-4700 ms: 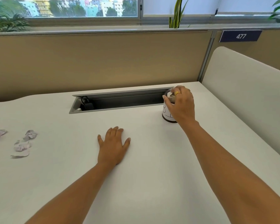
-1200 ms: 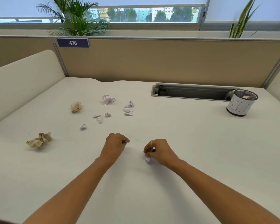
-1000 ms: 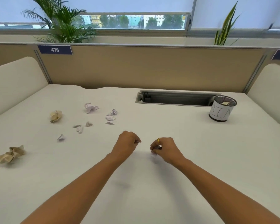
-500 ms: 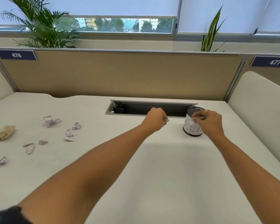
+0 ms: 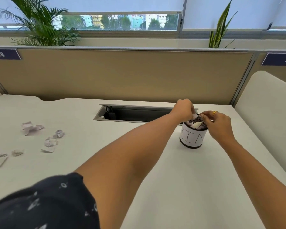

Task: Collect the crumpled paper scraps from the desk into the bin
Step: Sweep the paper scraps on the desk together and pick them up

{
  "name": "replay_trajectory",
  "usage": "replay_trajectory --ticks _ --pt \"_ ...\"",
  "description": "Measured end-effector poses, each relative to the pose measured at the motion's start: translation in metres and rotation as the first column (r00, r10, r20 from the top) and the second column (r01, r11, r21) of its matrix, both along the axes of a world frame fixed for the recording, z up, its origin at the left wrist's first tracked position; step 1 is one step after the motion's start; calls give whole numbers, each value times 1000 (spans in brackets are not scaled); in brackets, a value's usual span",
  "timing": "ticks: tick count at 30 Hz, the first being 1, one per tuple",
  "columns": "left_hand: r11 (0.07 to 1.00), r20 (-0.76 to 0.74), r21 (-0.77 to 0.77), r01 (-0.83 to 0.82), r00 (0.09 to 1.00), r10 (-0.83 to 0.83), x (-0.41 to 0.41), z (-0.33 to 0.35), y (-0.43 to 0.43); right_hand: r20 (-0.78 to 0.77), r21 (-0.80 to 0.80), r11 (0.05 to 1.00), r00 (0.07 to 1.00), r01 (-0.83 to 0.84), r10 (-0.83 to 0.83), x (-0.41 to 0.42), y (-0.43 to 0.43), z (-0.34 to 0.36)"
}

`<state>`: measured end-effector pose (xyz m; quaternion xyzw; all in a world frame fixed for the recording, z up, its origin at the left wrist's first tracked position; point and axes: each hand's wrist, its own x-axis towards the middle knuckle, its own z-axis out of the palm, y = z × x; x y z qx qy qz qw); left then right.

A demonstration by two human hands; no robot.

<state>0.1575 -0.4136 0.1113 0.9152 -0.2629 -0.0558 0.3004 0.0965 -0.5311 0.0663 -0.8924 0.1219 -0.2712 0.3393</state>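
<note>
- Left hand (image 5: 184, 109): fingers curled downward, pinching a pale scrap (image 5: 194, 116) directly over the mouth of the bin (image 5: 192, 139)
- Right hand (image 5: 219, 123): fingertips drawn together at the bin's right rim; whatever is between them is hidden, so cannot tell if it holds paper
- Bin: upright on the worktop (image 5: 172, 179), paper already inside, just in front of the cable tray (image 5: 130, 113)
- Loose scraps (image 5: 50, 142): several lie well apart on the worktop's left side, not yet collected
- Step in hand, by my reading: the drop. Best to let go only with fingertips inside the rim, one hand at a time, without nudging the bin; its mouth is narrow and a scrap could bounce out
</note>
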Motion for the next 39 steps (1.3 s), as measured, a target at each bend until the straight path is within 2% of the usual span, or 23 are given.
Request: replay_trajectory --ticks 7,12,17,21,26,31,39 --pt "999 -18 44 9 1000 -8 3 -5 -13 56 36 999 998 14 -16 0 -6 -6" --pt "999 35 -41 -33 999 34 -4 -11 -10 95 38 999 995 25 -29 -2 -4 -9" --pt "985 126 -143 -96 985 114 -13 -17 16 205 23 999 978 31 -35 -12 14 -12" --pt "961 108 -221 -165 975 192 -21 -37 57 212 50 999 977 -7 -4 -19 48 -20" --pt "925 23 -223 -309 946 322 -33 -73 130 91 45 990 987 -136 132 -28 108 -39" --pt "861 -58 -196 -469 882 468 -52 -99 224 -88 60 950 946 -307 312 -39 165 -64" --pt "695 -90 -149 -704 709 699 -68 -115 370 -389 39 833 760 -551 521 -39 258 -81"
